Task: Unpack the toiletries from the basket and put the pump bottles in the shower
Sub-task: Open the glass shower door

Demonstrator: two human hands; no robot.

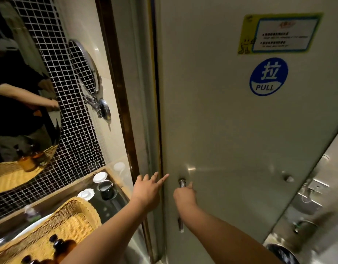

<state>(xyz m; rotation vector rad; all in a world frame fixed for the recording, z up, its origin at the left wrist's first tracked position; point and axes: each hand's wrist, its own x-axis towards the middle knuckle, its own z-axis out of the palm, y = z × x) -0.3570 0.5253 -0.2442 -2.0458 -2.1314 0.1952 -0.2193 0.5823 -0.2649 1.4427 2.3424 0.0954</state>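
The right hand (184,196) has its grip wrapped on the door handle (181,183), ready to pull as the sticker (268,76) says. The left hand (148,189) is spread wide, empty, bracing the frame. Pump bottles (59,246) wait in the basket (73,218) at eight o'clock on the counter (111,204).

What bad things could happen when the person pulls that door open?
The left hand lies spread right at the edge of the door, so its fingers might get pinched as the right hand pulls the handle. The left arm also reaches over the basket holding the brown bottles, and might knock one on the way back.
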